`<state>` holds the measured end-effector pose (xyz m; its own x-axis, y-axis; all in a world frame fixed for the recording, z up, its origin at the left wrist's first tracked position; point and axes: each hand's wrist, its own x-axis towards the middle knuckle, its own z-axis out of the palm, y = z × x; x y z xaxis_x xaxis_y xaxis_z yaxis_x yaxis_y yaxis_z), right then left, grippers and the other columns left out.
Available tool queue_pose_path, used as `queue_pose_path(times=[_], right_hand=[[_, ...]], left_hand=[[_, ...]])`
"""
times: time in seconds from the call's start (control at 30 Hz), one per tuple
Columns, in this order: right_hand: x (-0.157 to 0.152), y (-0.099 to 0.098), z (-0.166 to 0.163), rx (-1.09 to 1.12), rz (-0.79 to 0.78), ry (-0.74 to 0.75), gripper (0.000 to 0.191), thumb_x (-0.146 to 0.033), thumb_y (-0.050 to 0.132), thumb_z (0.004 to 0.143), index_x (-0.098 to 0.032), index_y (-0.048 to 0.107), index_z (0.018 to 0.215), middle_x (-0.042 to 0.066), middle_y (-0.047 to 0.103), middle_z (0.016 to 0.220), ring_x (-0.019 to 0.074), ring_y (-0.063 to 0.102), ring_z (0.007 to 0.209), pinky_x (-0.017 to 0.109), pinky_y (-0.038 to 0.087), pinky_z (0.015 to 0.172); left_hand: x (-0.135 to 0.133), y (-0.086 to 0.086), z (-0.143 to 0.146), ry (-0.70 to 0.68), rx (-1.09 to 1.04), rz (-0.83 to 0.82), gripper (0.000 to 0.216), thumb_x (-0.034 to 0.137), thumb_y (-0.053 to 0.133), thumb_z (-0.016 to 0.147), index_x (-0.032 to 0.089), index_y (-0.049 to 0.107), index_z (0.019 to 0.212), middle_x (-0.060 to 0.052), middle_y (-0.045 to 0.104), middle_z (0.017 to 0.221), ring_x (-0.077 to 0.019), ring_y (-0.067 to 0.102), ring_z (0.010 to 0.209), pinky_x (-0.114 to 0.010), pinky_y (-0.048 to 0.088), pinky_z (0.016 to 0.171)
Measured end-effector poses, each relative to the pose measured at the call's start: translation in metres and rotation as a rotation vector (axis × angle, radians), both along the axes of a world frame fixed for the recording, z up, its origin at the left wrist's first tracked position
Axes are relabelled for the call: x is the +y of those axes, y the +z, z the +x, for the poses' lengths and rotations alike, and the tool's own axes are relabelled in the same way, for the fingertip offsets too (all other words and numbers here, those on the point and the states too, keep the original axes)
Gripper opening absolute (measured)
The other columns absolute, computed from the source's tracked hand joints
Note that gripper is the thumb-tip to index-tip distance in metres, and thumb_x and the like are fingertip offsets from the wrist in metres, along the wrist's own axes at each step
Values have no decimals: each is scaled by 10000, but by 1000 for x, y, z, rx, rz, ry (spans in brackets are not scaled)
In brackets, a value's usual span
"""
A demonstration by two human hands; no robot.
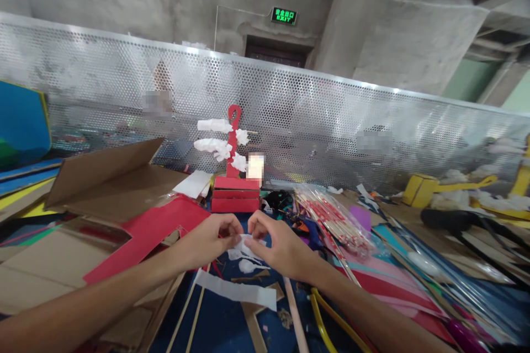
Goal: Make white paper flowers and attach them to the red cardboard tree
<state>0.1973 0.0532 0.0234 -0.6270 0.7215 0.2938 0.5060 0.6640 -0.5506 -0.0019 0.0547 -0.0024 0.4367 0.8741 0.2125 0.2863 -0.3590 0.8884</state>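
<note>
Close together over the middle of the table, my left hand [221, 234] and my right hand [275, 242] pinch a small piece of thin white paper [241, 242] between thumbs and fingers. Just below them lie loose white scraps [247, 266]. Nearer to me a long white paper strip [236, 290] lies flat across thin wooden sticks [196, 317]. Behind my hands stands a red card upright [232, 157] with a looped top, bearing white crumpled pieces [212, 146] at its sides, on a red box-like base [236, 202].
On the left sit an open cardboard box [110, 176] and a red card sheet [144, 237]. A clear bag of wrapped sticks [335, 218] lies right, beside coloured sheets [385, 284]. Yellow-handled scissors or a similar tool [321, 320] lies nearby. A perforated metal screen [314, 121] stands behind.
</note>
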Motion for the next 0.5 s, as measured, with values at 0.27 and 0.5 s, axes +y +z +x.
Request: queue_pose_path(times=[0.27, 0.5], right_hand=[[2, -13, -2, -195, 303, 105, 214, -233, 642, 793, -207, 527, 971, 26, 588, 957, 170, 524, 888, 277, 353, 791], [11, -18, 4, -186, 402, 138, 66, -236, 562, 871, -207, 589, 923, 13, 648, 907, 157, 552, 853, 278, 350, 788]], left_hand=[[-5, 5, 6, -53, -115, -155, 215, 331, 650, 742, 147, 540, 726, 31, 512, 641, -108, 450, 598, -216, 329, 575], [3, 0, -1, -34, -70, -145, 218, 349, 621, 769, 137, 582, 799, 6, 576, 678, -118, 500, 629, -217, 361, 590]])
